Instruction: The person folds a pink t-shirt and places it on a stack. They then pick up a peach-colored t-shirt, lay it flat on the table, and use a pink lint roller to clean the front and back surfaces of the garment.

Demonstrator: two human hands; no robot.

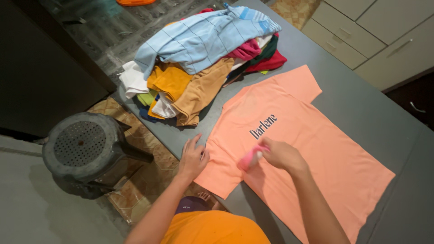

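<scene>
The peach T-shirt (307, 149) lies flat on the grey table (361, 99), just beside a pile of mixed clothes (203, 58). Its long axis runs diagonally: the collar end points toward the left hand (193, 158), the hem toward the lower right of the table. The right hand (281, 154) is closed around a small pink object (249, 159) (I cannot tell what it is exactly) and holds it against the cloth. The left hand is open, its fingers spread, pressing the near sleeve at the table edge. I think the sleeve can slide off this edge if the left hand lifts, and the cloth can wrinkle under the pink object if it is pushed hard
</scene>
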